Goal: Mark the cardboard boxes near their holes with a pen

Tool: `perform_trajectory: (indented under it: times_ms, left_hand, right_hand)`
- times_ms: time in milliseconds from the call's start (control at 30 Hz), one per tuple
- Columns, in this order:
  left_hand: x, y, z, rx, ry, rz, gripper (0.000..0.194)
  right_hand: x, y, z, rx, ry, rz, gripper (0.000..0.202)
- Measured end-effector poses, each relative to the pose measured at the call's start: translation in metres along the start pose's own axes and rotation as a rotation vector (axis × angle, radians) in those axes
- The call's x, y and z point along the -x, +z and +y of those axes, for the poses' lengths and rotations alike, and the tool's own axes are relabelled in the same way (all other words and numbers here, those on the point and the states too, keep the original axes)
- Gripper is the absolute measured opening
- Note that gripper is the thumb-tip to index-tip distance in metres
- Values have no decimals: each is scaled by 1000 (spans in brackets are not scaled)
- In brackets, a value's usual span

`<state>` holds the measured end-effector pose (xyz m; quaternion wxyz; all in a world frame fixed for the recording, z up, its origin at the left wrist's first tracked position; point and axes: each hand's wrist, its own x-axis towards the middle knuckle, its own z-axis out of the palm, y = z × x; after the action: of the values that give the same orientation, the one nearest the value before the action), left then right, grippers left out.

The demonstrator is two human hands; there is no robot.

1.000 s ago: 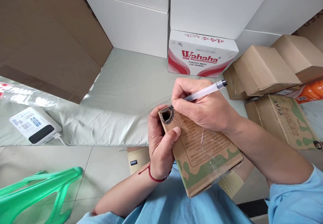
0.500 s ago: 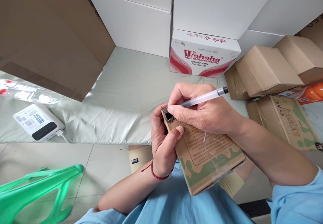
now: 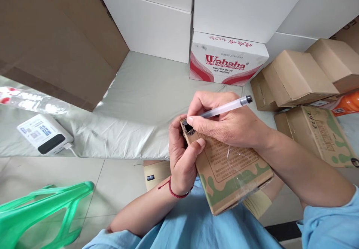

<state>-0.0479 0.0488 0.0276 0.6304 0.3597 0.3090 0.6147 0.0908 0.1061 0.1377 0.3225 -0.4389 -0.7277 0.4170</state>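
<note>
Carton [image 3: 232, 181] tilts before the blue shirt [image 3: 179, 226], fingers of the left hand [image 3: 183, 157] gripping it; the right hand [image 3: 221, 123] pinches 1 pen [image 3: 227, 108] near the corner hole [image 3: 189, 127]. Dark marking [image 3: 192, 132] already borders the visible edge; fingers hide how much remains.

Looks like a storeroom or packing corner, judging by brown cartons [image 3: 300, 78] grouped between two and three o'clock, a Wahaha water box [image 3: 228, 60] between one and two, a large cardboard box [image 3: 61, 39] at ten and a sheet-covered surface [image 3: 148, 80] at eleven.
</note>
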Motion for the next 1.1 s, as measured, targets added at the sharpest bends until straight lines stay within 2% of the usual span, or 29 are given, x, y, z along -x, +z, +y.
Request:
perform_trajectory:
  times_ms: [667,733,800,833,933,1033,1100]
  left_hand:
    - [-1,-2,-1,-11,16,-35,44]
    - [-1,-2,-1,-26,24,-34,45]
    - [-2,-2,-1,-45,42,-22,45]
    - [-2,-2,0,-56,52,-14,45]
    - [-3,-3,1,-91,63,-8,45]
    - [-4,-7,2,-129,55,-30,46]
    - [-5,-9,2,-158,63,-38,47]
  right_hand:
    - [2,-1,-2,-50,18,-34,18]
    - [4,-1,-2,-52,-1,-8,20]
    - [7,-2,-1,-67,-41,96,20]
    - [9,-3,0,-83,-68,187,20]
    - [18,-12,9,-143,-141,579,18]
    - [39,-30,37,-84,-214,1008,18]
    - [64,-43,66,111,-200,1200,23]
